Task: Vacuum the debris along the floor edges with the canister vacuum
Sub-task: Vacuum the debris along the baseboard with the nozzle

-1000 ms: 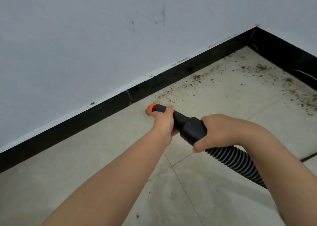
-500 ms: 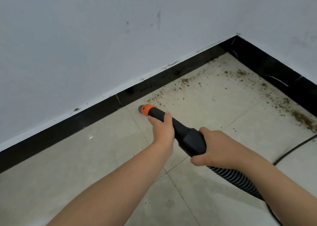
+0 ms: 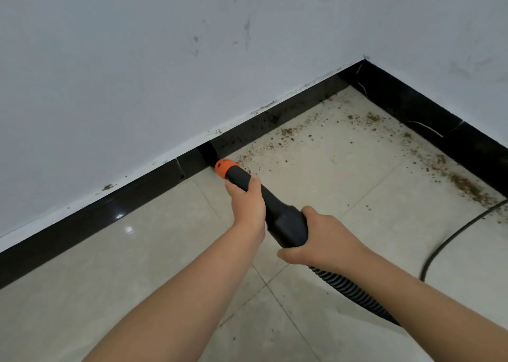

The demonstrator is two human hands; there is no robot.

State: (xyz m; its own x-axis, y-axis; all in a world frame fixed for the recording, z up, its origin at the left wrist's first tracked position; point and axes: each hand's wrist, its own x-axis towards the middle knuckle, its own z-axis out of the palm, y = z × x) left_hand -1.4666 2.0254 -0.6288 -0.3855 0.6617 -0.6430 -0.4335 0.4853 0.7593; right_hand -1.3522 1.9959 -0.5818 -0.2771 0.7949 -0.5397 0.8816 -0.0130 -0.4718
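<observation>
We hold the black vacuum nozzle (image 3: 270,207) with both hands. Our left hand (image 3: 245,203) is wrapped around the thin front part, just behind the orange tip (image 3: 224,167). Our right hand (image 3: 320,240) is curled around the fat back part, where the ribbed hose (image 3: 354,295) comes out and runs off to the near right. Both hands grip tight; no fingers are spread.

The orange tip sits at the bottom of the black baseboard (image 3: 115,210), where the floor (image 3: 137,265) meets the wall (image 3: 165,59). It looks like it touches the floor there, but we cannot be sure.

The brown debris (image 3: 286,132) lies just to the right of the tip. It runs along the far edge toward the corner, then comes back along the right wall in a thicker patch (image 3: 467,187). The floor to the left of the tip looks clean, so we think a good part of the job is left.

To do this step well, we should keep the tip low and snug in the crack by the baseboard. We should slide it slowly to the right, so the crumbs get sucked up and not pushed away. The left hand can steer and the right hand can push.

A thin black cord (image 3: 453,232) lies on the floor at the right. We should watch that the hose does not catch on it.
</observation>
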